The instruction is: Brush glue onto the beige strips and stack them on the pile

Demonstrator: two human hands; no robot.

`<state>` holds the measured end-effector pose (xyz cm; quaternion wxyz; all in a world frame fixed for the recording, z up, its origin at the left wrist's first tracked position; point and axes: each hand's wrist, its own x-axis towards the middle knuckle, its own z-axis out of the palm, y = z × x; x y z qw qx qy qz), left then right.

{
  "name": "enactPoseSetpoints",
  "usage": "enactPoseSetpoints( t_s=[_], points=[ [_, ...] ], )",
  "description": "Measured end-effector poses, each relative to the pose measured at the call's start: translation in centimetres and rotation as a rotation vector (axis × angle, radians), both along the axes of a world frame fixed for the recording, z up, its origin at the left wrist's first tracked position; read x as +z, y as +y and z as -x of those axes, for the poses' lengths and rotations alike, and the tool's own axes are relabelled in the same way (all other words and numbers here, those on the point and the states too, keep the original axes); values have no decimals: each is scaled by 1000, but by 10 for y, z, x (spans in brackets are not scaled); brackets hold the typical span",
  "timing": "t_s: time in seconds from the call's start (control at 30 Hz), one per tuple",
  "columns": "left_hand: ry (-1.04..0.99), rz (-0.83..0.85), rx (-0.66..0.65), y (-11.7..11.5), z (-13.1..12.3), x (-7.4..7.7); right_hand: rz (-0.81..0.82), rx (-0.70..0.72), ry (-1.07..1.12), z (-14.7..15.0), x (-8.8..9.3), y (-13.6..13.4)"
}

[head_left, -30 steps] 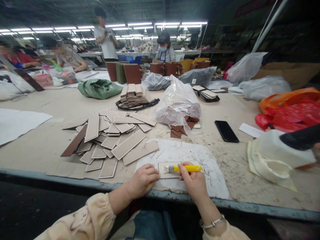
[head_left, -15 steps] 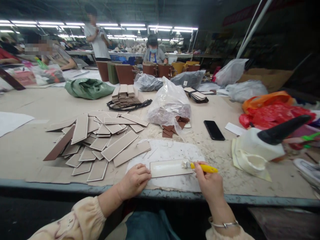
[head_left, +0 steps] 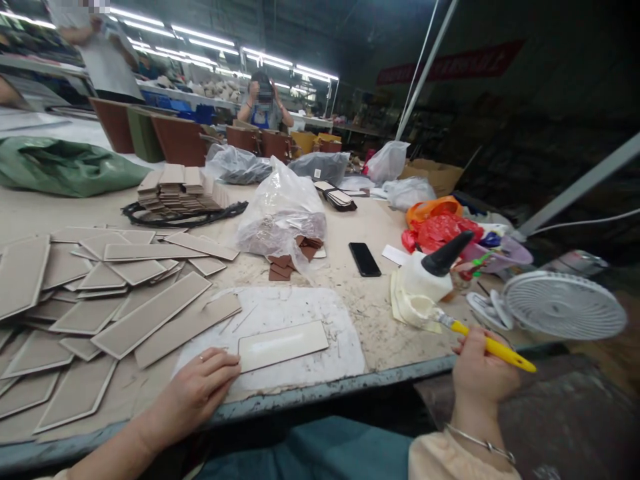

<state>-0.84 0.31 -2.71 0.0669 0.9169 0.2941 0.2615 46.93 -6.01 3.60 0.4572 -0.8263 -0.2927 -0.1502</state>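
Observation:
My left hand [head_left: 203,383] has its fingers together at the left end of a flat cream rectangular panel [head_left: 287,345], gripping that edge. A wet, shiny streak shows on the panel, which lies on a white sheet [head_left: 345,333] near the table's front edge. On the right, my right hand [head_left: 483,370] is closed around a yellow-handled brush [head_left: 510,355]. The brush's bristle end is at the cut-open mouth of a white plastic bottle [head_left: 430,280] lying on its side; the bristle tips are hard to make out. Similar beige panels [head_left: 155,310] lie in a loose pile on the left.
A black phone [head_left: 365,259] lies behind the sheet. Beyond it stand a clear plastic bag [head_left: 280,217] with brown pieces and a stack of beige pieces [head_left: 175,190]. A white fan [head_left: 565,303] is at right, near red plastic bags [head_left: 440,232]. Co-workers are in the background.
My right hand has carried the brush from the panel rightward to the bottle's mouth. My left hand stays at the panel's left end. The whole view has swung right and tilted.

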Motion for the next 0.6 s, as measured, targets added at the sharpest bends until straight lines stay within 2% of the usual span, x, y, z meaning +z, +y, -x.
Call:
enactPoseSetpoints(
  t_s=[0.1,0.27,0.47,0.6],
  points=[
    [-6,-23,-5,1,0,-2,129,-51,-42,-6,-2,17],
    [-7,-20,13,1,0,-2,254,5,-134,-21,-19,41],
    [3,13,-2,0,-1,2,430,87,-123,-40,-43,59],
    [15,39,8,-1,-2,4,418,10,-184,-43,-39,57]
  ],
)
